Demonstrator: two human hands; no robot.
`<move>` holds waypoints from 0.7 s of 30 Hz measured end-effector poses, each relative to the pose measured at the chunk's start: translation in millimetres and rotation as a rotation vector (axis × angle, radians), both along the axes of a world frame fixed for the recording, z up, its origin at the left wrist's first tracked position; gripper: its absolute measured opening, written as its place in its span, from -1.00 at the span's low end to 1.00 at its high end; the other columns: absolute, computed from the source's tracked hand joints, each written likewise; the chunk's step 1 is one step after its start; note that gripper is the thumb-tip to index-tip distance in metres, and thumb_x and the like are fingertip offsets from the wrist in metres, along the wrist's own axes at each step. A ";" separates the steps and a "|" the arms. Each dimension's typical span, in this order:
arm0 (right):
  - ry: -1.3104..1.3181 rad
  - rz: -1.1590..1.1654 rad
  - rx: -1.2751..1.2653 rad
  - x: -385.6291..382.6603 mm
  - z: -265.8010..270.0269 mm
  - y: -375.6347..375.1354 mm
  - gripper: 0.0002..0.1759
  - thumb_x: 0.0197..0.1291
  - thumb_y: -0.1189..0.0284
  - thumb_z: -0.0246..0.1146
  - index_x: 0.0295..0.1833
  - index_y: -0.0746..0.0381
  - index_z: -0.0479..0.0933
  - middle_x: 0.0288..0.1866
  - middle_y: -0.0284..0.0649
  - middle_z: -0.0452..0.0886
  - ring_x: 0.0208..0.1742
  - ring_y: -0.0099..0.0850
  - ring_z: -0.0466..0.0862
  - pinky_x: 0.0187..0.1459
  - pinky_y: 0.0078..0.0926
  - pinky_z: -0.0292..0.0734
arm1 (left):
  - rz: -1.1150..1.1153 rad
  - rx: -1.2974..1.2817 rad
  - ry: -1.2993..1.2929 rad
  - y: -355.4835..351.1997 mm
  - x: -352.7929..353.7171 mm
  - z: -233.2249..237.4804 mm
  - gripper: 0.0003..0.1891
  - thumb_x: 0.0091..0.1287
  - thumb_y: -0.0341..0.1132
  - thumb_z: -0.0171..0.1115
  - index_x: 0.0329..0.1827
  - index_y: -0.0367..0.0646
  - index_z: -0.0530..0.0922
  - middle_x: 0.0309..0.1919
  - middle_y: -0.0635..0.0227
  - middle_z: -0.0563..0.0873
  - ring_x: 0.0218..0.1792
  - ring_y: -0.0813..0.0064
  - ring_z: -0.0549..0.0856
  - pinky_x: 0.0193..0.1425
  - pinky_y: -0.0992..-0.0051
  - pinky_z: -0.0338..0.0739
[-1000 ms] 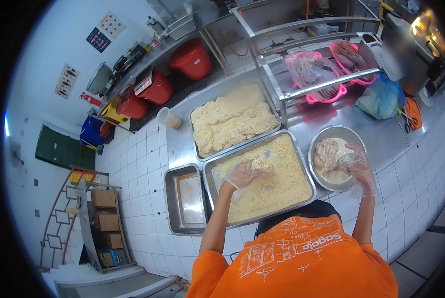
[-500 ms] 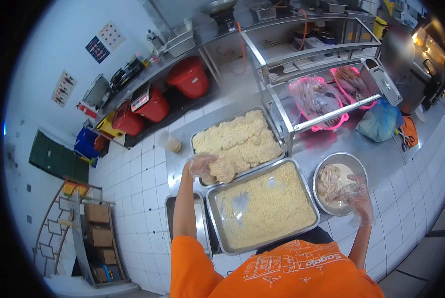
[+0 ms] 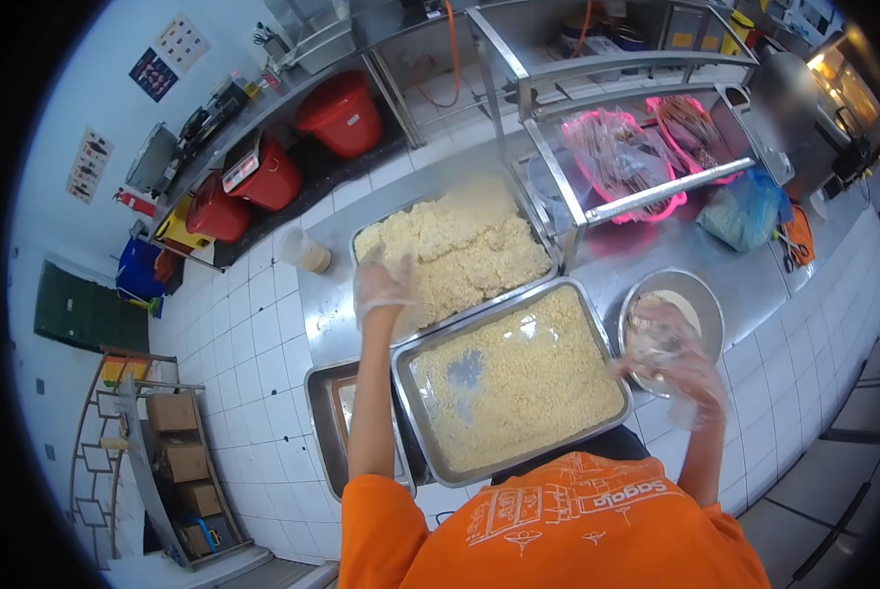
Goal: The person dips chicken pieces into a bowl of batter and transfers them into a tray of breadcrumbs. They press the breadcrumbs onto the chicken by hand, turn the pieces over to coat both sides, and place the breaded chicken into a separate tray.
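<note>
My left hand point(image 3: 386, 283), in a clear plastic glove, is over the left end of a metal tray of crumb-coated pieces point(image 3: 479, 245). Its fingers are apart and hold nothing that I can see. On the right, my gloved right hand point(image 3: 683, 365) reaches into a steel bowl point(image 3: 720, 319) of pale liquid. Its fingers are around a piece of raw meat point(image 3: 656, 329), though motion blurs the grip. Between my hands and nearer my body lies a metal tray point(image 3: 612, 417) of loose yellowish crumbs point(image 3: 528, 388), with bare metal showing at its left.
An empty-looking metal pan point(image 3: 324, 437) sits left of the crumb tray. A plastic cup point(image 3: 307, 253) stands at the table's left edge. Behind are a metal rack point(image 3: 656, 201), pink baskets point(image 3: 621, 162), a blue-green bag point(image 3: 744, 218) and scissors point(image 3: 790, 257).
My left hand has let go of the coated piece at the tray's left end and opened. My right hand has shifted left over the bowl and closed around meat. The view has shifted slightly.
</note>
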State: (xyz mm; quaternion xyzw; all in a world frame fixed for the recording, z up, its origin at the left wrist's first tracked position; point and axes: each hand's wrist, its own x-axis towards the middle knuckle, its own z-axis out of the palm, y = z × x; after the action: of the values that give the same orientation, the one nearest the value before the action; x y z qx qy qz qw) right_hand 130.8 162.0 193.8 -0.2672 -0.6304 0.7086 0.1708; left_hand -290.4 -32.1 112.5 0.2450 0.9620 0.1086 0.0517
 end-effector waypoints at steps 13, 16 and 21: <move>-0.225 0.244 0.413 -1.7 -88.4 -45.5 -0.58 0.27 0.44 0.47 0.21 0.17 0.55 0.03 -0.31 0.68 0.03 -0.40 0.68 0.08 -0.46 0.62 | -0.216 -0.160 0.407 5.7 50.4 -77.5 -0.12 0.45 0.29 -0.04 0.71 -0.04 0.09 0.69 -0.03 0.02 0.70 -0.02 -0.08 0.70 -0.10 -0.29; -0.109 0.113 0.101 18.7 -80.4 -26.3 -0.51 0.24 0.51 0.46 0.26 0.17 0.51 0.07 -0.28 0.67 0.05 -0.44 0.68 0.12 -0.47 0.63 | -0.239 -0.009 0.426 -0.6 83.0 -64.5 -0.10 0.43 0.26 0.04 0.70 -0.10 0.09 0.68 -0.05 0.05 0.70 -0.05 -0.06 0.71 -0.09 -0.30; 0.079 -0.201 -0.066 65.0 -73.1 15.5 -0.46 0.21 0.60 0.41 0.31 0.23 0.45 0.15 -0.25 0.64 0.13 -0.46 0.69 0.17 -0.52 0.64 | -0.375 0.065 -0.013 -38.2 213.7 -68.3 0.16 0.28 0.45 0.13 0.69 -0.26 -0.01 0.66 -0.20 -0.01 0.69 -0.07 -0.08 0.71 -0.07 -0.41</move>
State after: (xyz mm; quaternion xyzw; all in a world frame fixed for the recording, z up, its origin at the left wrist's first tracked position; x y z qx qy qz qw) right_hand 195.8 177.5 120.7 -0.3067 -0.5696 0.7180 0.2568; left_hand -76.7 -70.3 44.1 0.4211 0.8950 0.1297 0.0691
